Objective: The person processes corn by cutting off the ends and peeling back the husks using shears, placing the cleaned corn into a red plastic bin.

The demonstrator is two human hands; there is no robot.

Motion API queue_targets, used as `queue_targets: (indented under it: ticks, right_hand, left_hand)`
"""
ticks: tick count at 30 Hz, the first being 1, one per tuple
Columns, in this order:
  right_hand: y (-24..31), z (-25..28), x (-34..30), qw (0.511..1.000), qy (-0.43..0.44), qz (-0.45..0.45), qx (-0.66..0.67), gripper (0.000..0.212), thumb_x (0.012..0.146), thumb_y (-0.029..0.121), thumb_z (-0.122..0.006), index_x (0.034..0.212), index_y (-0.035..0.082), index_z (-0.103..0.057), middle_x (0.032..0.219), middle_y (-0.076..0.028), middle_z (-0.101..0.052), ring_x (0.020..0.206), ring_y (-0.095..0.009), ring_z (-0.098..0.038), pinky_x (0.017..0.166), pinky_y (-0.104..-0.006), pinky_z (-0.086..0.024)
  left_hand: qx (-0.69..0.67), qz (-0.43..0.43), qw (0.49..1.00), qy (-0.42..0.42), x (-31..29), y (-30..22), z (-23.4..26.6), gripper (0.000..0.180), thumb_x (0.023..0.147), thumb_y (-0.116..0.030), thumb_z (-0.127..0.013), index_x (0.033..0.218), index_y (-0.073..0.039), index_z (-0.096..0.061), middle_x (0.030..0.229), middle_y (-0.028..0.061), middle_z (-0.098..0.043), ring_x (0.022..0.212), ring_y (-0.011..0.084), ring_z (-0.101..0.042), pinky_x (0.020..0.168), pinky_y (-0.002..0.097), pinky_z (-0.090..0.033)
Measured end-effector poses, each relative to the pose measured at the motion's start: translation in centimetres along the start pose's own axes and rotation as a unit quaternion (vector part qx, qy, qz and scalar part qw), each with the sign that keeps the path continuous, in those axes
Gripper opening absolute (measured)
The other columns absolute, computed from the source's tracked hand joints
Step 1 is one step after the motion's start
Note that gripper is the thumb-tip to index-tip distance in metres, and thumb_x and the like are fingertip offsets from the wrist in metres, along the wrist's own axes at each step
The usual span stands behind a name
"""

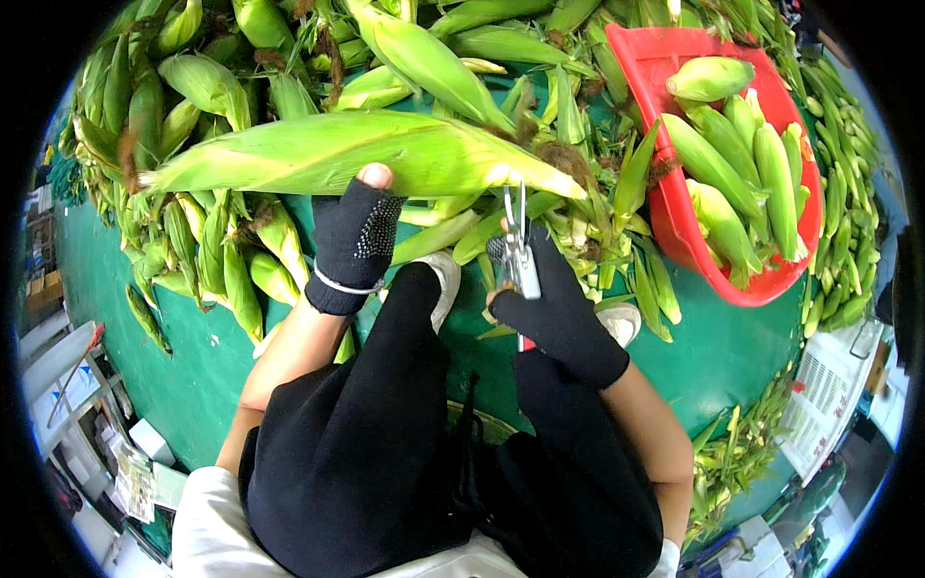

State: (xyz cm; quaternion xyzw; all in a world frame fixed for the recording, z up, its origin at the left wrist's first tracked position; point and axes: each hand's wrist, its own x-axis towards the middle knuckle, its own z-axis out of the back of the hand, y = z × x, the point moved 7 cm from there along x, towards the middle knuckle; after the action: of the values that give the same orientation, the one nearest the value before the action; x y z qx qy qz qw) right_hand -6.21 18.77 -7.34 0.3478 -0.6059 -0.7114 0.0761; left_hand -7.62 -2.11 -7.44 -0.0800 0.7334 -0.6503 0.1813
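Observation:
A long ear of corn in its green husk (318, 149) lies across in front of me. My left hand (355, 236), in a black fingertip-less glove with white dots, is closed round its middle from below, thumb on the near side. In my right hand (559, 313), also in a black glove, is a pair of pruning shears (521, 265) with a silver body. Its blades point away from me, and their tips meet the ear near its right, pale end. Whether they have cut into it I cannot tell.
Many husked-in corn ears (207, 87) are heaped ahead and left. A red plastic basket (679, 226) at the right holds several ears. Trimmed husk pieces (742, 462) lie on the green floor (183, 395) at lower right. More ears (848, 212) are piled beyond the basket.

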Motion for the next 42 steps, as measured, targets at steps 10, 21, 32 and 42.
queue_targets:
  ticks: [10, 21, 32, 42]
  right_hand:
    - [-1.4, 0.8, -0.3, 0.996, -0.081, 0.029, -0.017, 0.051, 0.073, 0.005, -0.057, 0.121, 0.003, -0.041, 0.091, -0.006, -0.051, 0.078, -0.012, -0.052, 0.069, -0.0263, -0.045]
    - [-4.5, 2.6, 0.6, 0.935, -0.116, -0.066, 0.327, 0.042, 0.076, 0.009, -0.056, 0.116, 0.003, -0.045, 0.077, -0.008, -0.054, 0.07, -0.019, -0.058, 0.065, -0.0301, -0.049]
    - [1.7, 0.1, 0.9, 0.937, -0.047, 0.133, -0.32, 0.064, 0.062, 0.018, -0.066, 0.117, 0.001, -0.037, 0.094, -0.019, -0.05, 0.086, -0.035, -0.052, 0.073, -0.0416, -0.043]
    - [0.1, 2.7, 0.3, 0.991, -0.09, 0.047, -0.083, 0.053, 0.066, 0.002, -0.061, 0.117, 0.006, -0.046, 0.072, 0.002, -0.049, 0.061, -0.008, -0.046, 0.057, -0.023, -0.04]
  left_hand:
    - [-0.124, 0.011, 0.992, -0.011, -0.7, 1.7, -0.9, 0.036, 0.076, -0.016, -0.064, 0.105, 0.001, -0.051, 0.093, 0.0105, -0.059, 0.081, 0.0184, -0.057, 0.073, 0.03, -0.047]
    - [-0.437, 0.138, 0.888, 0.044, 4.1, 3.0, -0.2, 0.063, 0.082, -0.057, -0.043, 0.117, -0.005, -0.044, 0.112, 0.017, -0.053, 0.1, 0.031, -0.053, 0.088, 0.0454, -0.043]
    - [0.486, -0.085, 0.841, 0.223, 0.5, 0.1, -4.1, 0.052, 0.081, -0.045, -0.054, 0.101, 0.002, -0.057, 0.082, 0.0159, -0.061, 0.076, 0.0229, -0.059, 0.072, 0.0318, -0.045]
    - [0.275, 0.033, 0.914, 0.296, 0.4, 1.9, -4.2, 0.044, 0.084, -0.04, -0.051, 0.093, 0.002, -0.058, 0.079, 0.01, -0.06, 0.075, 0.0136, -0.054, 0.069, 0.0282, -0.044]
